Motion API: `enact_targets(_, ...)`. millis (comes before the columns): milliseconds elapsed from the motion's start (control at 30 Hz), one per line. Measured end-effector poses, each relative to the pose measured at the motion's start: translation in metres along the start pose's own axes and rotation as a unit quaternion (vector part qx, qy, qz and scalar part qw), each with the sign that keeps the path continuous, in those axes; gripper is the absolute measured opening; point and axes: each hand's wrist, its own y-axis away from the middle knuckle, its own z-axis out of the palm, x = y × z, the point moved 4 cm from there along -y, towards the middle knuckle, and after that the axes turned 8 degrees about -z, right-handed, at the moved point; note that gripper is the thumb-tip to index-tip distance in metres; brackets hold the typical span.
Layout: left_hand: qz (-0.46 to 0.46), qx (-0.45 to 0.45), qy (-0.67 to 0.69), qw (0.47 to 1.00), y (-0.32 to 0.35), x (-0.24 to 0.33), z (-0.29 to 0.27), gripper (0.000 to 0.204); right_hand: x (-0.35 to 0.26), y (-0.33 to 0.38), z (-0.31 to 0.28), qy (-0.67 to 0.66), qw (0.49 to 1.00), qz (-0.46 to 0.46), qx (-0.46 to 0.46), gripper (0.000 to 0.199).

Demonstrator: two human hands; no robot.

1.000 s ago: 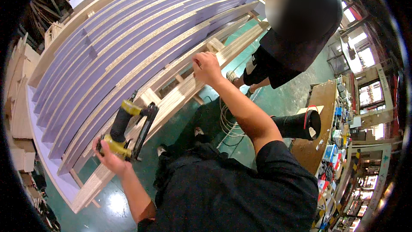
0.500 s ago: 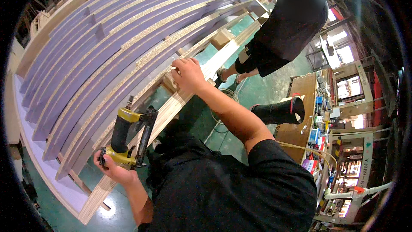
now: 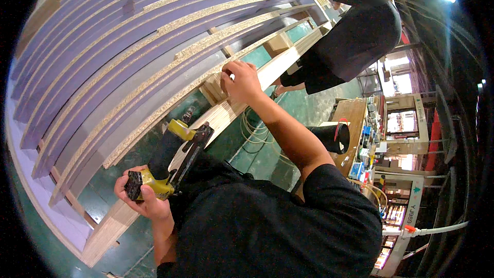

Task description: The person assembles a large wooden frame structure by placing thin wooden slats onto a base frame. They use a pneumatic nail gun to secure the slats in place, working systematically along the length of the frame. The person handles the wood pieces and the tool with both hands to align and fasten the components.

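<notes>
A: How are the fingers of the left hand (image 3: 144, 195) shown?

B: They are wrapped tight around the grip of a yellow and black nail gun (image 3: 167, 162). The gun is held low at the left, its nose tilted up toward the long wooden beam (image 3: 226, 116), apart from the wood.

A: And the right hand (image 3: 242, 82)?

B: It is raised at the centre. Its fingers (image 3: 229, 74) are curled together against a small wooden block (image 3: 213, 92), which is seated on the beam just beside the hand. Whether the block is pinched or merely pressed cannot be told.

A: What lies around the block?

B: A large curved frame is seen, built of purple-faced ribs (image 3: 128, 51) with raw chipboard edges, bowed from lower left to upper right. A second block (image 3: 278, 44) is fixed farther along the beam. Green floor (image 3: 303, 108) shows through the gaps between the ribs.

A: What is depicted beyond the frame?

B: A coil of pale hose (image 3: 252, 131) is laid on the floor below the right forearm. A black cylinder (image 3: 332, 136) is seen at the edge of a cluttered tabletop (image 3: 352, 116) to the right. Another person in dark clothes (image 3: 355, 36) is bent over the far end of the frame, one arm stretched toward it.
</notes>
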Motion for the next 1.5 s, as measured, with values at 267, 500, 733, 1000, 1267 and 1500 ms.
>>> enact_targets(267, -0.026, 0.007, -0.029, 0.999, -0.004, 0.01, 0.007, 0.053, 0.0, 0.0, -0.001, 0.009, 1.0, -0.011, 0.015, 0.011)
enact_targets(500, -0.006, -0.01, -0.024, 1.0, -0.005, 0.005, 0.007, 0.053, -0.005, 0.002, -0.003, 0.018, 0.999, -0.014, 0.023, 0.012)
enact_targets(733, -0.003, -0.008, -0.027, 1.0, -0.005, 0.005, 0.006, 0.049, 0.002, 0.003, 0.002, 0.001, 1.0, 0.007, 0.026, 0.016)
enact_targets(1000, -0.02, -0.038, -0.054, 0.998, -0.007, 0.008, 0.004, 0.045, 0.004, 0.006, 0.0, 0.014, 0.999, 0.022, 0.019, 0.018)
enact_targets(1267, 0.002, 0.022, -0.14, 0.99, -0.011, -0.007, -0.009, 0.041, 0.009, 0.007, 0.008, 0.058, 0.997, 0.008, 0.057, 0.015)
enact_targets(1500, 0.03, 0.022, -0.186, 0.982, -0.014, -0.003, -0.012, 0.039, -0.001, 0.01, -0.006, 0.052, 0.998, 0.027, 0.029, 0.018)
